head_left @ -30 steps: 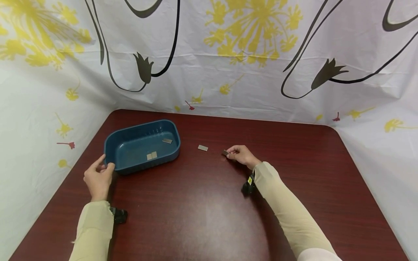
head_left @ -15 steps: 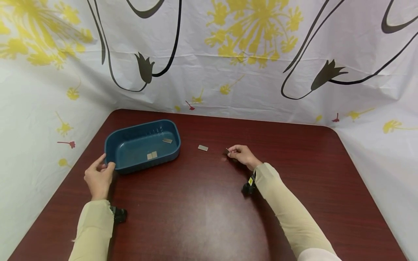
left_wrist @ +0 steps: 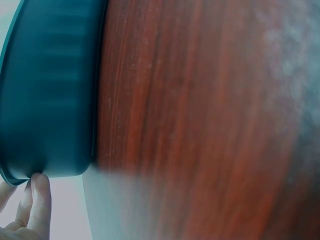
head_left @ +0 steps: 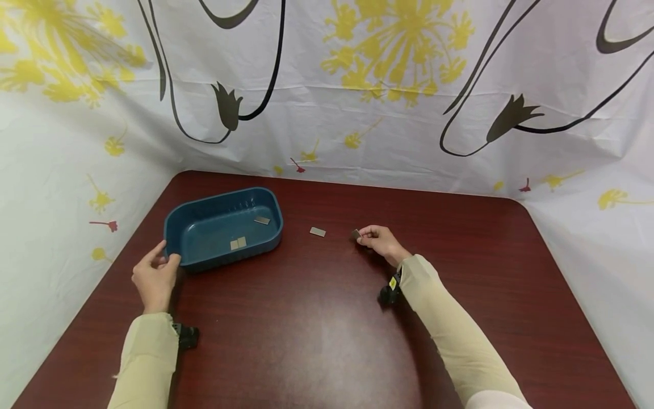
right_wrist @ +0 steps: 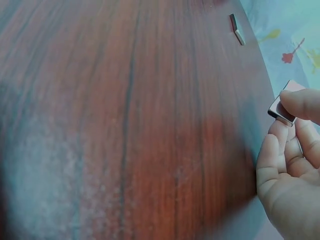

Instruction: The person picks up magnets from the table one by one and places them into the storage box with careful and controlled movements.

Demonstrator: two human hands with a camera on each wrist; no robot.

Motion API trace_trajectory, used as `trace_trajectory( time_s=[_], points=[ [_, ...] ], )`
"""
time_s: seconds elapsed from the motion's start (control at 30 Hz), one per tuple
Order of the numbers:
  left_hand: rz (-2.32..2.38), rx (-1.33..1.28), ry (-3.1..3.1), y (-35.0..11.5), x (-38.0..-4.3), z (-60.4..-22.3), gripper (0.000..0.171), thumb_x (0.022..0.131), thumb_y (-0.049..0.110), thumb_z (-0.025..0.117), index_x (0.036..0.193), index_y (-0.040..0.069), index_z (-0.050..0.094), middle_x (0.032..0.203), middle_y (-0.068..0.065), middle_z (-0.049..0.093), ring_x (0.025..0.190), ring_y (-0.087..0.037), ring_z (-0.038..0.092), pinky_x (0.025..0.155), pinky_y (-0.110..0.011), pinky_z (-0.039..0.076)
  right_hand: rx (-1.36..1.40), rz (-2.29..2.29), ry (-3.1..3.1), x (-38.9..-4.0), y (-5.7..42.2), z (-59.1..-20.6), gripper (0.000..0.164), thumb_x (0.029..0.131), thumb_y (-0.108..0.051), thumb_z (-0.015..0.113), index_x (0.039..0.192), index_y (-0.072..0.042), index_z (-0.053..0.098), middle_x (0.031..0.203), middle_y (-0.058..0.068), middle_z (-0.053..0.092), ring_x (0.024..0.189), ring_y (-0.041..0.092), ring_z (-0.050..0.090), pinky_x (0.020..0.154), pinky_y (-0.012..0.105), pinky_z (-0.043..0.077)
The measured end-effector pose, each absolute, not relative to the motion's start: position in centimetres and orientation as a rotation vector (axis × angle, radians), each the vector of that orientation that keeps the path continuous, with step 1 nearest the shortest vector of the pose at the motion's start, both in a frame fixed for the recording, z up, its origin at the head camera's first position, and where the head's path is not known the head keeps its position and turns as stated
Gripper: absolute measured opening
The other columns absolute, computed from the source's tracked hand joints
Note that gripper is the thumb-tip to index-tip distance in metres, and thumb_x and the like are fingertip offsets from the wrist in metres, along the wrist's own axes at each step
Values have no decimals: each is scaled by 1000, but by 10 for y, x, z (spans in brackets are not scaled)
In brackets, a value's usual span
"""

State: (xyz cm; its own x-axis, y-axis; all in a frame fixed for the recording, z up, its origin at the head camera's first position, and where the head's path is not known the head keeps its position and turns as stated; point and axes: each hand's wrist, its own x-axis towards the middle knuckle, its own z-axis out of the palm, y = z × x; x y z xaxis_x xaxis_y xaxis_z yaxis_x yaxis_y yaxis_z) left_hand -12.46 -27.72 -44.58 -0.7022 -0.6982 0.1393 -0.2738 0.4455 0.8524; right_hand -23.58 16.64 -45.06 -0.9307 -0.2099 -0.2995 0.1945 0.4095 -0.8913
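My left hand (head_left: 155, 282) holds the near left corner of a blue plastic bin (head_left: 225, 258), thumb and fingers at its rim. In the left wrist view, fingertips of that hand (left_wrist: 39, 202) touch the bin's outer wall (left_wrist: 55, 95). To the right, my right hand (head_left: 382, 243) pinches a small, shiny, rectangular metal block (head_left: 356, 234) between thumb and fingers; the right wrist view shows this block (right_wrist: 283, 111) tilted and raised off the table. Another flat metal block (head_left: 318, 232) lies on the table between the bin and my right hand.
Inside the bin are a metal block (head_left: 262, 220) at the right and two pale square pieces (head_left: 238, 243) side by side near the front wall. The dark red wooden table (head_left: 317, 318) meets a white patterned cloth (head_left: 306, 102) at its back and sides.
The right hand has lifted its metal block slightly and turned it, shifting a little to the right. The left hand and the bin stay where they were.
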Motion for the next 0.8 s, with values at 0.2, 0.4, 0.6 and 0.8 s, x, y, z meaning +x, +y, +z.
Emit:
trace_trajectory(
  time_s=[0.2,0.4,0.6,0.8],
  points=[
    [-1194,802,-2220,-272,-122,-437,41,77,16,58,118,16,62,74,1,51,53,10,45,57,-11,35,-44,-1603,2264,-234,161,-448,22,85,-7,59,104,4,56,90,8,56,81,19,55,71,28,46],
    [-1228,764,-2209,-272,-119,-435,41,77,13,57,118,14,61,72,1,50,48,9,44,50,-12,35,-63,-1675,2224,-235,155,-447,24,83,-4,59,103,7,53,87,9,55,80,20,56,72,30,47],
    [-1229,762,-2202,-272,-120,-436,41,77,13,57,118,14,62,71,3,49,48,10,44,52,-11,35,-74,-1680,2231,-234,149,-443,23,82,-4,59,102,5,53,89,9,54,79,18,55,73,31,48],
    [-1240,775,-2204,-272,-120,-436,41,77,14,57,118,15,61,71,4,49,48,10,45,53,-12,35,-83,-1693,2234,-234,141,-435,21,82,-3,59,101,4,54,88,9,54,80,20,54,77,36,47]
  ],
)
